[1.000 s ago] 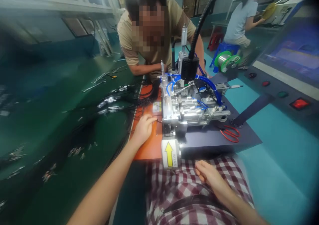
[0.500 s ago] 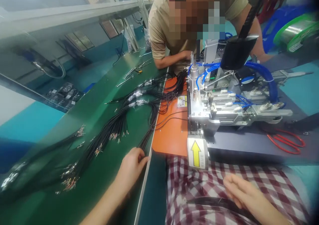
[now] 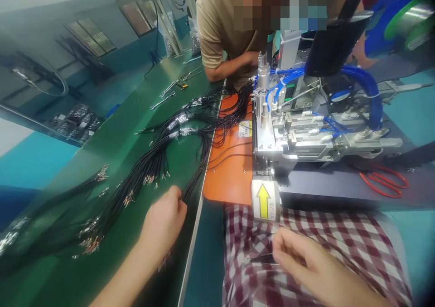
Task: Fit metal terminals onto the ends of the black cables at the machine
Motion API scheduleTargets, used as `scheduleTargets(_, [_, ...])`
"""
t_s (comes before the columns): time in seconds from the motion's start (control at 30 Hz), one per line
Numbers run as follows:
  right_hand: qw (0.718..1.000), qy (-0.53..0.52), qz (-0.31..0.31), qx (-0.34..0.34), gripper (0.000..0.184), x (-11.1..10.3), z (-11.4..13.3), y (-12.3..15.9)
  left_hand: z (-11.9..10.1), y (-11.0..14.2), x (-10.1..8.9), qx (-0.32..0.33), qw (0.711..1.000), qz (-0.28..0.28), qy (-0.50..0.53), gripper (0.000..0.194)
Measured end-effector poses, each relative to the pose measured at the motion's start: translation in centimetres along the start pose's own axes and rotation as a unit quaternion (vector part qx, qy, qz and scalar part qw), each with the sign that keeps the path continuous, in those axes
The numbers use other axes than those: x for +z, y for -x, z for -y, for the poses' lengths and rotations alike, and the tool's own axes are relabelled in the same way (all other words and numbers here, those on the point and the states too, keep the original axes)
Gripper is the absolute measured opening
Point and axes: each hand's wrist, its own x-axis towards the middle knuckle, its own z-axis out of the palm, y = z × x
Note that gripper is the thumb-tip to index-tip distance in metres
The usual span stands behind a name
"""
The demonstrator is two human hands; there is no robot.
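My left hand (image 3: 166, 216) is closed over a bundle of thin black cables (image 3: 193, 184) along the edge of the green table. Bare wire ends (image 3: 165, 261) poke out below that wrist; its fingertips are hidden. Over a checkered cloth (image 3: 238, 234) on my lap, my right hand (image 3: 299, 257) has its thumb and fingers curled together in a pinch. Whatever they hold, if anything, does not show. A dark strip (image 3: 261, 258) on the cloth ends at these fingers. In front stands a metal machine with a yellow arrow label (image 3: 263, 200), and two cables run across its orange plate (image 3: 226, 180).
More black cable bundles (image 3: 142, 157) with stripped ends lie on the green table (image 3: 136, 234), with hand tools (image 3: 170, 88) farther back. A co-worker (image 3: 217, 40) leans in behind the machine. Red-handled scissors or pliers (image 3: 384, 182) and a wire spool (image 3: 411, 26) are at right.
My left hand has turned and shifted a little left, its fingers more tightly closed. My right hand has moved left and curled its fingers together. The view has tilted slightly.
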Motion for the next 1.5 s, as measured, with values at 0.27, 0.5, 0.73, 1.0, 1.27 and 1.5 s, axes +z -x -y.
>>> scheduleTargets(0.27, [0.913,-0.381,0.143,-0.044,0.056,0.4,3.4,-2.4,-8.0,-1.2,2.5,0.199,0.873,0.137,0.424,0.029])
scheduleTargets(0.5, [0.981,-0.087,-0.147,-0.094,0.026,-3.2,2.8,-2.4,-8.6,-1.7,3.0,0.406,0.912,-0.020,0.055,0.020])
scheduleTargets(0.73, [0.975,-0.089,-0.136,-0.149,0.008,-4.8,3.1,-4.2,-11.5,-2.3,2.6,0.300,0.876,0.242,0.290,0.026])
scheduleTargets(1.0, [0.952,-0.169,-0.201,-0.155,0.013,-6.4,2.2,-5.1,-12.6,-3.5,3.8,0.267,0.870,0.242,0.335,0.019])
scheduleTargets(1.27, [0.950,-0.140,-0.232,-0.157,0.011,-6.9,1.6,-5.4,-14.4,-3.8,4.1,0.238,0.859,0.237,0.386,0.010])
scheduleTargets(1.5, [0.944,-0.187,-0.232,-0.141,0.011,-7.3,1.6,-5.3,-14.7,-3.9,4.3,0.170,0.833,0.265,0.455,0.017])
